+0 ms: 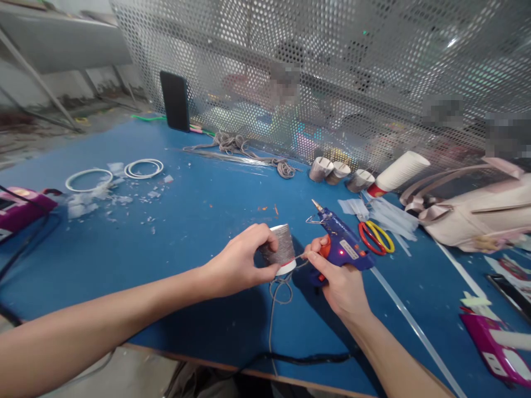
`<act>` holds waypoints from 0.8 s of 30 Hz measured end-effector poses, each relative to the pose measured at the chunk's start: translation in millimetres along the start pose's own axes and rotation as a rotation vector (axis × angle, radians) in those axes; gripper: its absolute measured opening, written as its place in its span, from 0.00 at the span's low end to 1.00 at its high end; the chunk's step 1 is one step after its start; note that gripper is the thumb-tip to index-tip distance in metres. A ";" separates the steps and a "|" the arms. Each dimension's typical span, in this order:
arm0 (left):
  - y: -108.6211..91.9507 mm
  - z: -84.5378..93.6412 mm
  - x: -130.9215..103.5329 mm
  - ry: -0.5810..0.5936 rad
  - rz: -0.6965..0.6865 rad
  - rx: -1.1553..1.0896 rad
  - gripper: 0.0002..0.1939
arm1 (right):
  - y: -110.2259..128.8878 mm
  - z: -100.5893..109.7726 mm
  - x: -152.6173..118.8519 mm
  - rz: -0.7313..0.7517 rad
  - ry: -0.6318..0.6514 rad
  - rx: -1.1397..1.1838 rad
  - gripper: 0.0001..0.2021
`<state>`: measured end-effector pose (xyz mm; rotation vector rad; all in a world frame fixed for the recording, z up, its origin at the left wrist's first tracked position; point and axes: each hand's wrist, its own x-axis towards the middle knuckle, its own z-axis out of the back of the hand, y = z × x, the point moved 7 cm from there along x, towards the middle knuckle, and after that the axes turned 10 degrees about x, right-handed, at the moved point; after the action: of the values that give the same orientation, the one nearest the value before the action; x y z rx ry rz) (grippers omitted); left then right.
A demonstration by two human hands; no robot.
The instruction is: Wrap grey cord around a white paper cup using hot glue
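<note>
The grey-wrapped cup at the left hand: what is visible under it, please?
Below the cup, loops of grey cord show against the blue table. The spot directly beneath is covered by the cup and left hand.

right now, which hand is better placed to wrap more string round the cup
Probably the right hand: its fingertips pinch the string where it leaves the cup, though it also holds the glue gun. The left hand is gripping the cup.
</note>
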<state>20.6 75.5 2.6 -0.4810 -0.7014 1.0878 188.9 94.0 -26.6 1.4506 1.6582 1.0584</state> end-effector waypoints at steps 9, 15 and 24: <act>-0.1 2.3 -0.4 -0.053 0.007 0.001 0.07 | -5.2 5.8 2.2 0.013 -0.007 -0.061 0.10; 2.7 5.4 -1.4 -0.120 0.002 0.006 0.08 | -9.6 6.0 4.1 -0.014 -0.026 -0.067 0.10; 2.4 4.5 -1.0 -0.135 0.024 -0.006 0.10 | -10.0 4.3 5.0 0.036 -0.015 -0.138 0.08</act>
<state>15.6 75.7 3.9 -0.4247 -0.8187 1.1488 187.6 99.1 -37.4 1.3998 1.5226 1.1553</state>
